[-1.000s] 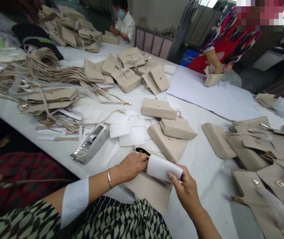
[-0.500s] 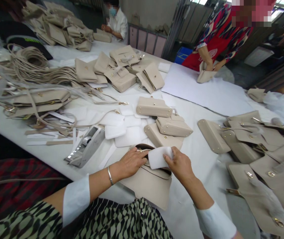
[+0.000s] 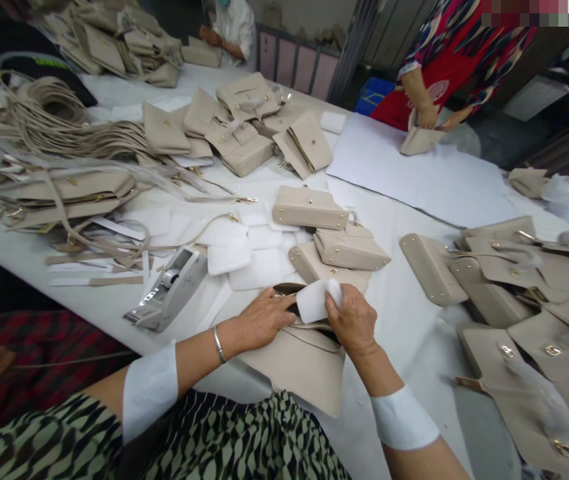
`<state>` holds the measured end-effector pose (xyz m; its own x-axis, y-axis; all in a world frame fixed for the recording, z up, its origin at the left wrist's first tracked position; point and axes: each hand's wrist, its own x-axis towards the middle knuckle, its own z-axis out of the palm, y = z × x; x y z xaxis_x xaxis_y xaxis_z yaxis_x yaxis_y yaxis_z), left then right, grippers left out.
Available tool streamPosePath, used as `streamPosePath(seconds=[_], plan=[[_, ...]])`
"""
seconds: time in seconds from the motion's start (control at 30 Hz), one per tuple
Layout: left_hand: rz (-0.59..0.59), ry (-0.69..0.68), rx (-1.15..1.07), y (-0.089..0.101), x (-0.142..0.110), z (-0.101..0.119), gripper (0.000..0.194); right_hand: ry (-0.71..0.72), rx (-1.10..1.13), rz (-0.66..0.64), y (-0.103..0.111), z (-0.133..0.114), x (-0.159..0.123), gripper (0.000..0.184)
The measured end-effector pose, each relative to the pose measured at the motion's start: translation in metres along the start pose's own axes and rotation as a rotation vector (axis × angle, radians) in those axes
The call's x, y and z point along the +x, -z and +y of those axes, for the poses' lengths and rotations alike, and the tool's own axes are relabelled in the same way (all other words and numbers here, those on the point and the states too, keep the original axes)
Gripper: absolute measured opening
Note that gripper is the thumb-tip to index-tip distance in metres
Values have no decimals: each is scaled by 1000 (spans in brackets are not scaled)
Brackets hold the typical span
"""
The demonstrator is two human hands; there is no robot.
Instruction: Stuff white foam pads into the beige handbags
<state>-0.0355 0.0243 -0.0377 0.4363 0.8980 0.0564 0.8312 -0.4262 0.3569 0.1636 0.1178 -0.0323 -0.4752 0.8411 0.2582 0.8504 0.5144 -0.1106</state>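
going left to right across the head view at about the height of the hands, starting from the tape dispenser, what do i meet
Pale grey marbled tape dispenser → silver metal bangle → left hand → soft white foam-like pad → right hand → beige bag with gold-studded base → overlapping heap of beige bags

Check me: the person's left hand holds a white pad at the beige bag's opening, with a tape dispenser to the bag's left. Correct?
Not the left hand: the head view shows the right hand holding the white pad at the opening of the beige bag, with the tape dispenser to the bag's left.
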Motion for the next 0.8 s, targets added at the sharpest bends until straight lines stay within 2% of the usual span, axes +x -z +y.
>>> streamPosePath(seconds=[0.1, 0.23, 0.4, 0.47, 0.53, 0.6, 0.7, 0.8], plan=[[-7, 1, -7, -4, -1, -3, 22, 0, 30, 37, -9, -3, -4, 24], [2, 29, -16, -10, 1, -6, 23, -27, 239, -68, -1, -6, -16, 28], [55, 59, 15, -15, 3, -8, 23, 325, 470, -103, 14, -17, -41, 24], [53, 54, 12, -16, 1, -8, 22, 266, 526, -171, 14, -19, -44, 28], [49, 58, 17, -18, -1, -8, 21, 114, 592, -308, 15, -17, -39, 30], [57, 82, 31, -19, -4, -6, 21, 48, 644, -425, 18, -11, -31, 35], [67, 140, 40, -19, -6, -2, 19, 124, 707, -498, 23, 0, -22, 48], [44, 161, 55, -17, -5, 1, 18, 237, 779, -511, 24, 10, -31, 47]])
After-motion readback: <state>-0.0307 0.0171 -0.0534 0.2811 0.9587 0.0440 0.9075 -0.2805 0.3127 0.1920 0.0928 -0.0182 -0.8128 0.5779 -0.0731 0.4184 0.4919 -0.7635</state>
